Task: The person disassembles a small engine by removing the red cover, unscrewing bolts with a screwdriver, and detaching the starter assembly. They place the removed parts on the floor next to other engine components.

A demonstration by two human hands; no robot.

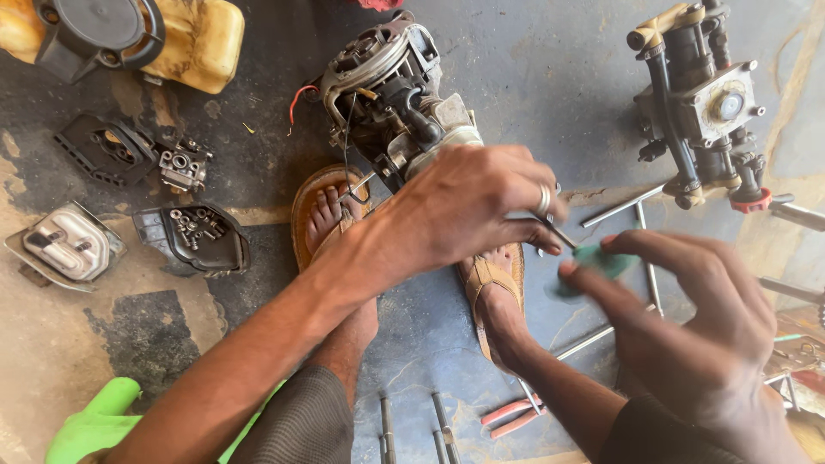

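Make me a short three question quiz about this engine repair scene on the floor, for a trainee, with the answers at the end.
1. True or false: the left hand rests on the small engine and pinches a thin metal tool.
2. What colour is the small object at the fingertips of the right hand? A) red B) green C) yellow
3. Fill the gap: the yellow fuel tank lies at the top ____ of the view.

Key
1. True; a ring shows on one finger of that hand.
2. B, green.
3. Left, above the black covers and the metal muffler on the floor.
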